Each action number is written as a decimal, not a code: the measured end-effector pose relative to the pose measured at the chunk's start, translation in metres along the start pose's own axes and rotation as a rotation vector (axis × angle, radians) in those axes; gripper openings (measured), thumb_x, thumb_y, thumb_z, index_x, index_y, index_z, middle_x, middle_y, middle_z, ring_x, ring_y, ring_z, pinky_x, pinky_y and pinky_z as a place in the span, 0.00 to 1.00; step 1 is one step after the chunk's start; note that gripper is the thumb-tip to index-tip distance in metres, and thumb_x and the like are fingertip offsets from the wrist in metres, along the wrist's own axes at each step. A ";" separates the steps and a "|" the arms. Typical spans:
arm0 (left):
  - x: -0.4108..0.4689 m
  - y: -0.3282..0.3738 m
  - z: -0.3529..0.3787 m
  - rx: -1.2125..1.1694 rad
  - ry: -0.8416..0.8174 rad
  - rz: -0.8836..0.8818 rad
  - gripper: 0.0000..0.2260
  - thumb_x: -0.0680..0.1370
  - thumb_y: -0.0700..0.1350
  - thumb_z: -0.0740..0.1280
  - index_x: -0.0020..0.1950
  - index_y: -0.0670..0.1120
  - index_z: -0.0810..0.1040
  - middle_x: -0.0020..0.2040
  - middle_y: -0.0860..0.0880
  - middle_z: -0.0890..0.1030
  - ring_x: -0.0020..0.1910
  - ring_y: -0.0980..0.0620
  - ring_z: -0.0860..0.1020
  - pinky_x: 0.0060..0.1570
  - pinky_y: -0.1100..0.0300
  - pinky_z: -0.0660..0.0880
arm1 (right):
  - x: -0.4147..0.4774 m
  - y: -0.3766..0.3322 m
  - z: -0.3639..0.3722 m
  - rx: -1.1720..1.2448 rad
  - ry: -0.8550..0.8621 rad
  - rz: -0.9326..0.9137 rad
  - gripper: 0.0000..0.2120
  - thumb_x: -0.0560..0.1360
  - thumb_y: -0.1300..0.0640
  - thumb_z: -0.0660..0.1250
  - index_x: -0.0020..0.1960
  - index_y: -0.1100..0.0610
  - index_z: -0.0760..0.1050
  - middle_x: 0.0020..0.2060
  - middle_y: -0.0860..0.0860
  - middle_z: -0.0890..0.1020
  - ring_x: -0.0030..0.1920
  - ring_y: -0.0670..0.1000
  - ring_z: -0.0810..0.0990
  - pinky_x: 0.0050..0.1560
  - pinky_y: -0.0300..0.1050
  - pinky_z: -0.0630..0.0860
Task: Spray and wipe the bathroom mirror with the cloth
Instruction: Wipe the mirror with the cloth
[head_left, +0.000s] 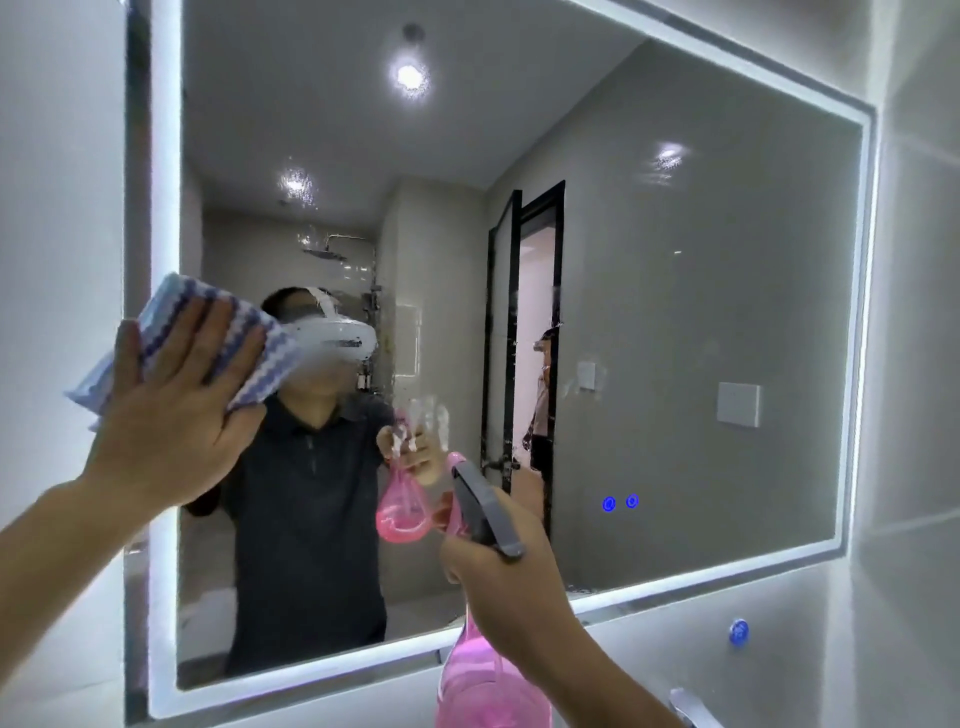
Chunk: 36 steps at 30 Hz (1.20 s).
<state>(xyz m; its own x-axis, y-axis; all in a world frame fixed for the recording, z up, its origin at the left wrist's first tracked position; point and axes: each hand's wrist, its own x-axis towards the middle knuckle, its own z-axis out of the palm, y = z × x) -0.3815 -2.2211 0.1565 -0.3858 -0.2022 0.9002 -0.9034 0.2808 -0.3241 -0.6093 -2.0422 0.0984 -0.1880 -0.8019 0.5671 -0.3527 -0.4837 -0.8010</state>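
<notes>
Your left forearm comes in from 8 o'clock. Your left grip is at 9 o'clock of the view, palm forward, its fingers straight, spread and pointing toward 1 o'clock, pressing flat on the cloth. Your right forearm enters from 5 o'clock, and your right grip, near 6 o'clock, curls round the neck of the spray bottle.

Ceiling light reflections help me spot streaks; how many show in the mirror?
3 reflections: one top centre, one lower left above the shower head, one upper right. The cloth may hide more.
</notes>
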 end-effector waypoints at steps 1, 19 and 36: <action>0.004 0.003 -0.002 -0.018 -0.006 -0.045 0.28 0.77 0.53 0.51 0.75 0.42 0.59 0.76 0.37 0.56 0.76 0.38 0.52 0.70 0.33 0.49 | 0.002 -0.004 -0.001 -0.001 0.020 -0.014 0.10 0.68 0.67 0.61 0.34 0.54 0.70 0.20 0.37 0.74 0.21 0.39 0.67 0.21 0.26 0.64; -0.080 0.020 -0.011 0.011 -0.244 0.100 0.27 0.81 0.50 0.39 0.70 0.43 0.68 0.70 0.37 0.69 0.69 0.34 0.64 0.64 0.31 0.62 | 0.008 -0.051 -0.066 -0.096 0.237 0.148 0.03 0.65 0.67 0.61 0.35 0.60 0.71 0.29 0.60 0.72 0.24 0.47 0.66 0.22 0.40 0.61; 0.055 0.069 -0.021 -0.217 -0.009 -0.119 0.26 0.79 0.40 0.51 0.75 0.50 0.47 0.77 0.39 0.46 0.75 0.38 0.43 0.68 0.30 0.50 | -0.007 -0.031 -0.070 -0.106 0.089 0.091 0.04 0.65 0.70 0.61 0.38 0.64 0.71 0.27 0.53 0.67 0.24 0.44 0.62 0.22 0.33 0.62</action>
<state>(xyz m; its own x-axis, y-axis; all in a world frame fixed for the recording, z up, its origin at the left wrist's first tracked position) -0.4609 -2.1934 0.1896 -0.2819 -0.2539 0.9252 -0.8815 0.4492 -0.1454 -0.6610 -1.9978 0.1326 -0.3024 -0.8043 0.5115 -0.4242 -0.3670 -0.8279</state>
